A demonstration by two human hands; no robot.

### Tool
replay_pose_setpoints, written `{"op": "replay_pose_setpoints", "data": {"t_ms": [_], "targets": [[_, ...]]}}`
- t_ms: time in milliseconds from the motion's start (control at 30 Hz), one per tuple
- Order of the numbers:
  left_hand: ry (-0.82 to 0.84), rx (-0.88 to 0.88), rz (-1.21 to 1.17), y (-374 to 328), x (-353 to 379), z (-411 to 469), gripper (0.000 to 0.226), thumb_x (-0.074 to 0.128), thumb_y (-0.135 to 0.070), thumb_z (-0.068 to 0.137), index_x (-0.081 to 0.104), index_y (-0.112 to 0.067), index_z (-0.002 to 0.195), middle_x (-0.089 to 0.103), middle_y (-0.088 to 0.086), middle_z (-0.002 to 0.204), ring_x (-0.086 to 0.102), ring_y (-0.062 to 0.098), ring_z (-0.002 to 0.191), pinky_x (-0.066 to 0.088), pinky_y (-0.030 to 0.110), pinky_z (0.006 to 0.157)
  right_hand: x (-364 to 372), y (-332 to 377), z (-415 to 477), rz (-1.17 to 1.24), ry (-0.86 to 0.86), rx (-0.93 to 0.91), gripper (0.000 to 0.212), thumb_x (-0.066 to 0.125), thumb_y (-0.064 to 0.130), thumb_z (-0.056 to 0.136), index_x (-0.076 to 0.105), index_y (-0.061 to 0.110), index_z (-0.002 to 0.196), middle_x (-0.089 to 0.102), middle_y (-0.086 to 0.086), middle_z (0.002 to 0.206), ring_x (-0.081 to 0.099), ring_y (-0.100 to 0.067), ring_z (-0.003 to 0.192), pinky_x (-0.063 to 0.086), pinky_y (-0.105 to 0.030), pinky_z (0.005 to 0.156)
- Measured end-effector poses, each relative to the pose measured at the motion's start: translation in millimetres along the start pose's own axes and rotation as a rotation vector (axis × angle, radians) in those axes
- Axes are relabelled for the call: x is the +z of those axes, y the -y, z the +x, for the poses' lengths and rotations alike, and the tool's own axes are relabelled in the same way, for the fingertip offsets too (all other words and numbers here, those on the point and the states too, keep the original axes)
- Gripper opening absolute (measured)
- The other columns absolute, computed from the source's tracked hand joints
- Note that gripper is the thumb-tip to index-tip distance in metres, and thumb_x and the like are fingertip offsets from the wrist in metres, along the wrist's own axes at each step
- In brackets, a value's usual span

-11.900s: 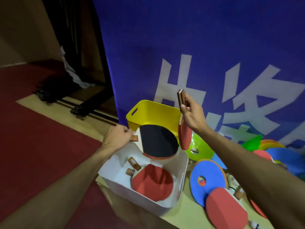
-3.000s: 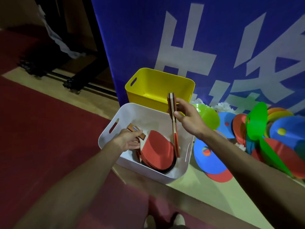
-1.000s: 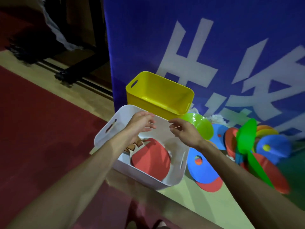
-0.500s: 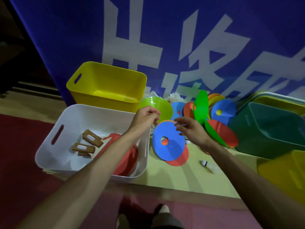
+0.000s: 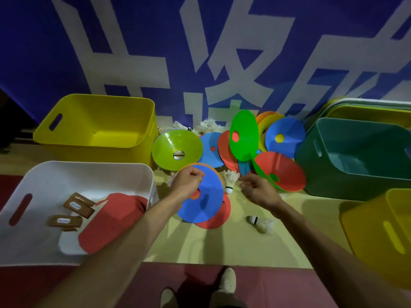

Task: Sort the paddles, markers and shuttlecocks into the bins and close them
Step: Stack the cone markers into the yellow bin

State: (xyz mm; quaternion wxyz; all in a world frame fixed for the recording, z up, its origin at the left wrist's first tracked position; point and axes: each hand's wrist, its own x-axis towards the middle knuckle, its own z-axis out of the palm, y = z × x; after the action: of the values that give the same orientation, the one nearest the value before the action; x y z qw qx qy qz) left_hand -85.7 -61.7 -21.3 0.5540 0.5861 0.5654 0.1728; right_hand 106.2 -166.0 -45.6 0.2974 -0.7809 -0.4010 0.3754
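Your left hand (image 5: 189,182), centre frame, curled at blue marker (image 5: 206,207) rim, grip unclear; right hand (image 5: 259,190) loose, empty, beside shuttlecock (image 5: 230,181).

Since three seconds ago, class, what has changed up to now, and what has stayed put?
The right hand let go of its paddle; the left hand came out of the white bin. Both moved right, above the markers, holding no paddle. Unchanged: red paddles lie in the white bin, the yellow bin is empty, shuttlecocks lie on the floor.
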Motion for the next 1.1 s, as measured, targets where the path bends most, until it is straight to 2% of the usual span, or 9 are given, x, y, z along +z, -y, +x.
{"op": "replay_pose_setpoints", "data": {"t_ms": [100,200,333,400,567,800,900,1000,1100], "targets": [[-0.063,-0.058,0.063,5.9,10.2,4.8,0.019,0.049,-0.002,0.088,0.062,-0.017,0.089,0.06,-0.001,0.082,0.051,0.013,0.068,0.037,0.021,0.053,2.5,-17.3,22.4,0.046,0.07,0.016,0.024,0.057,0.018,0.09,0.064,0.013,0.113,0.066,0.0,0.086,0.067,-0.028,0.083,0.055,-0.043,0.077],[-0.115,-0.089,0.061,10.2,19.3,11.4,0.026,0.05,0.002,0.087,0.06,-0.02,0.077,0.062,0.006,0.092,0.055,0.018,0.085,0.043,0.024,0.067,10.7,-26.4,51.6,0.084,0.115,0.038,0.029,0.064,0.024,0.087,0.062,0.011,0.113,0.069,-0.008,0.1,0.067,-0.026,0.088,0.057,-0.041,0.077],[-0.193,-0.139,0.046,8.1,26.4,14.6,0.017,0.057,-0.008,0.08,0.058,-0.023,0.072,0.062,0.009,0.083,0.052,0.018,0.069,0.04,0.027,0.063,35.1,-33.9,83.3,0.02,0.194,0.037,0.043,0.068,0.032,0.085,0.057,0.008,0.12,0.068,-0.01,0.111,0.064,-0.027,0.101,0.051,-0.041,0.09],[-0.206,-0.135,0.054,5.7,28.2,8.1,0.005,0.058,-0.016,0.077,0.06,-0.021,0.078,0.06,0.001,0.075,0.05,0.015,0.064,0.038,0.025,0.059,46.4,-34.9,92.7,-0.069,0.194,0.014,0.052,0.07,0.034,0.084,0.054,0.006,0.124,0.064,-0.011,0.117,0.06,-0.028,0.108,0.046,-0.033,0.089],[-0.252,-0.116,0.007,9.7,24.1,-1.8,0.017,0.05,0.006,0.089,0.059,-0.008,0.089,0.058,0.002,0.079,0.053,0.01,0.071,0.04,0.011,0.056,70.0,-36.7,108.3,-0.143,0.163,-0.042,0.047,0.077,0.03,0.077,0.054,0.006,0.11,0.06,-0.014,0.106,0.057,-0.032,0.102,0.042,-0.034,0.076],[-0.33,-0.104,-0.024,16.4,15.1,-7.0,0.02,0.047,0.013,0.087,0.061,-0.001,0.089,0.06,0.005,0.082,0.055,0.01,0.07,0.041,0.004,0.053,66.5,-22.1,106.0,-0.25,0.074,-0.127,0.033,0.067,0.025,0.085,0.059,0.013,0.115,0.067,-0.014,0.111,0.061,-0.033,0.107,0.048,-0.039,0.085],[-0.33,-0.093,-0.022,19.7,8.4,0.0,0.022,0.048,0.012,0.086,0.061,-0.006,0.085,0.061,0.004,0.081,0.055,0.01,0.071,0.044,0.007,0.058,47.1,-15.4,106.2,-0.365,0.015,-0.22,0.028,0.06,0.028,0.09,0.062,0.019,0.116,0.067,-0.014,0.111,0.061,-0.034,0.107,0.048,-0.041,0.085],[-0.346,-0.081,-0.002,23.1,5.1,12.3,0.022,0.051,0.002,0.086,0.06,-0.017,0.082,0.065,0.005,0.083,0.058,0.016,0.077,0.047,0.024,0.069,23.6,-7.9,108.0,-0.421,-0.067,-0.293,0.024,0.056,0.029,0.092,0.066,0.022,0.113,0.067,-0.012,0.111,0.06,-0.033,0.107,0.048,-0.039,0.081],[-0.374,-0.089,0.135,30.2,6.4,30.8,0.018,0.053,-0.006,0.084,0.062,-0.011,0.099,0.066,0.022,0.106,0.062,0.031,0.097,0.049,0.039,0.082,1.2,0.9,107.0,-0.454,-0.117,-0.371,0.025,0.053,0.03,0.094,0.065,0.025,0.116,0.063,-0.01,0.112,0.059,-0.033,0.105,0.048,-0.039,0.08]]}}
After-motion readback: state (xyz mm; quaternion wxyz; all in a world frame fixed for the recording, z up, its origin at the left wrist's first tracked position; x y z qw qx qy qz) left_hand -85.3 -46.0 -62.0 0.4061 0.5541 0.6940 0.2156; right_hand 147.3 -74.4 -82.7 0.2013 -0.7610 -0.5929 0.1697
